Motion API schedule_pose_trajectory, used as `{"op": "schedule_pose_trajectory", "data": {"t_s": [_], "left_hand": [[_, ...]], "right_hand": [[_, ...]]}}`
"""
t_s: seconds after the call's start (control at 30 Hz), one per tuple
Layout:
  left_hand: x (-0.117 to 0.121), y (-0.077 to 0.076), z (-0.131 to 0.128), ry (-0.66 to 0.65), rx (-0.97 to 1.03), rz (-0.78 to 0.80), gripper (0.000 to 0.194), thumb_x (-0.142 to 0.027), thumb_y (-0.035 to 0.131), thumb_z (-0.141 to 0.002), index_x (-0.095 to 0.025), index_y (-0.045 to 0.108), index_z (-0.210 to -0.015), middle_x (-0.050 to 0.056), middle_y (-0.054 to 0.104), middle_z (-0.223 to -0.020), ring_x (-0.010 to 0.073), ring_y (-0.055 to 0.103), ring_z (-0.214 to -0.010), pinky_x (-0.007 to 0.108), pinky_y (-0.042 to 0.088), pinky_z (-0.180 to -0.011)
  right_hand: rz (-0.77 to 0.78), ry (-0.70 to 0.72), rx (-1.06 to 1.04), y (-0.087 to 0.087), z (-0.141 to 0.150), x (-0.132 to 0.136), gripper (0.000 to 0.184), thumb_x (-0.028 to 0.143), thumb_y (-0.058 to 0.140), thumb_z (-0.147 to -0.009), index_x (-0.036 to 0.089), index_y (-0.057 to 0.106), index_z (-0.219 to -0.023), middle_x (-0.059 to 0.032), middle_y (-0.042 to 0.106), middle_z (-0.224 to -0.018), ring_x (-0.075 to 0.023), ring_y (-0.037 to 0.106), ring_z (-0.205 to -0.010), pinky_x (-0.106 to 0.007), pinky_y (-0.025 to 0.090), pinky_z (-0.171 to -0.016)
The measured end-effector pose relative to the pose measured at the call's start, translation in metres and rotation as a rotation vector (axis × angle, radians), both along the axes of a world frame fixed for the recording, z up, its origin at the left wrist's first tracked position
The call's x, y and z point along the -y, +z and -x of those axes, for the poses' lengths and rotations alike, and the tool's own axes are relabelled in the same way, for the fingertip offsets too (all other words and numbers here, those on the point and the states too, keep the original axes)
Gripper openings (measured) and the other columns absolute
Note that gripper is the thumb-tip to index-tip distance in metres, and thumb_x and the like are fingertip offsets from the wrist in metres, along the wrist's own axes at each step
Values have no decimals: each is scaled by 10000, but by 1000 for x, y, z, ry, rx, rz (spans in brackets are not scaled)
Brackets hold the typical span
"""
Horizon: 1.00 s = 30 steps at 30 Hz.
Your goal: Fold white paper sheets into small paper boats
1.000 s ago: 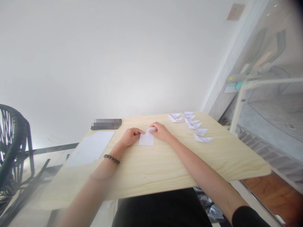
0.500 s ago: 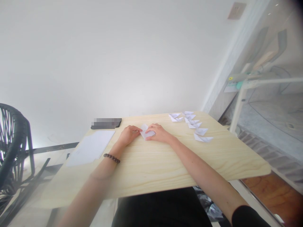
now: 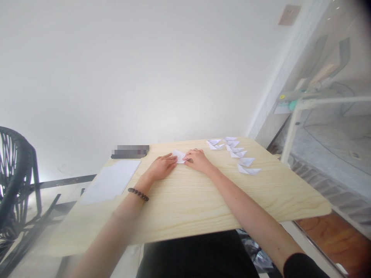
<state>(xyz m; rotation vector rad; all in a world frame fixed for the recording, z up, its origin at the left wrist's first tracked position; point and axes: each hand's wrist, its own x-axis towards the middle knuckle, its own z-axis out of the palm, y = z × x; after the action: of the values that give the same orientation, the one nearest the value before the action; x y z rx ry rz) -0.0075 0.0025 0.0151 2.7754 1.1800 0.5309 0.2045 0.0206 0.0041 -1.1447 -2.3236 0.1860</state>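
Note:
A small folded piece of white paper (image 3: 179,156) lies on the wooden table between my two hands. My left hand (image 3: 161,166) rests flat at its left side, fingers stretched out, with the fingertips touching the paper's edge. At the other side my right hand (image 3: 198,160) pinches the paper's right corner between thumb and fingers. Several white folded paper boats stand to the right, the nearest paper boat (image 3: 248,170) beyond my right forearm. The underside of the folded paper is hidden.
Sheets of white paper (image 3: 111,181) lie on the left of the table (image 3: 185,208). A dark, partly pixelated flat object (image 3: 130,151) is at the back left. A black woven chair (image 3: 20,173) stands at left, a white metal frame (image 3: 292,131) at right. The wall rises behind.
The paper now lies with its lower point gone, looking flatter at the near side. My left hand has flattened out from a pinch, and my right hand has shifted to the paper's right corner.

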Motion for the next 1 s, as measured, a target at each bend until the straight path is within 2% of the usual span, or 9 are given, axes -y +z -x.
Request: {"op": "schedule_pose_trajectory", "data": {"t_s": [0.13, 0.3, 0.43, 0.53, 0.8, 1.0], "left_hand": [[1, 1, -2, 5, -32, 8, 405, -378, 299, -867, -203, 492, -1177, 38, 459, -1264, 207, 330, -1219, 362, 294, -994], [0, -2, -1, 0, -12, 15, 429, -393, 298, -867, -183, 478, -1194, 60, 449, -1271, 206, 357, -1204, 367, 296, -998], [0, -2, -1, -14, 35, 35, 418, -408, 339, -851, -186, 517, -1158, 59, 476, -1246, 203, 373, -1194, 367, 287, -1010], [1, -1, -1, -5, 52, 57, 420, -412, 348, -846, -182, 525, -1148, 59, 479, -1243, 205, 368, -1197, 371, 276, -1018], [2, -2, -2, 25, 36, 47, 417, -370, 326, -857, -168, 469, -1193, 80, 495, -1224, 212, 385, -1183, 363, 302, -994], [2, -1, -4, 36, 53, 40, 386, -360, 311, -858, -152, 542, -1088, 89, 518, -1196, 218, 433, -1140, 348, 354, -950]], "right_hand": [[33, 26, -16, 1, -4, -1, 161, 311, 574, -742, 273, 672, -863, -41, 595, -926, -191, 449, -914, -359, 235, -813], [84, 141, -67, 1, -5, -1, 161, 336, 558, -751, 262, 677, -832, -24, 587, -899, -155, 496, -883, -328, 271, -834], [167, 180, -160, 0, -4, 1, 205, 330, 526, -769, 210, 674, -845, -26, 583, -863, -111, 513, -755, -246, 350, -722], [213, 183, -207, -1, -4, 3, 216, 332, 532, -761, 201, 671, -861, -25, 576, -865, -99, 504, -706, -222, 369, -672], [163, 209, -146, 1, -4, 2, 235, 332, 498, -786, 208, 675, -877, -37, 551, -926, -97, 496, -728, -223, 383, -714], [177, 228, -187, -1, -3, 0, 222, 333, 530, -765, 199, 679, -860, -37, 552, -901, -104, 513, -734, -229, 392, -707]]}}
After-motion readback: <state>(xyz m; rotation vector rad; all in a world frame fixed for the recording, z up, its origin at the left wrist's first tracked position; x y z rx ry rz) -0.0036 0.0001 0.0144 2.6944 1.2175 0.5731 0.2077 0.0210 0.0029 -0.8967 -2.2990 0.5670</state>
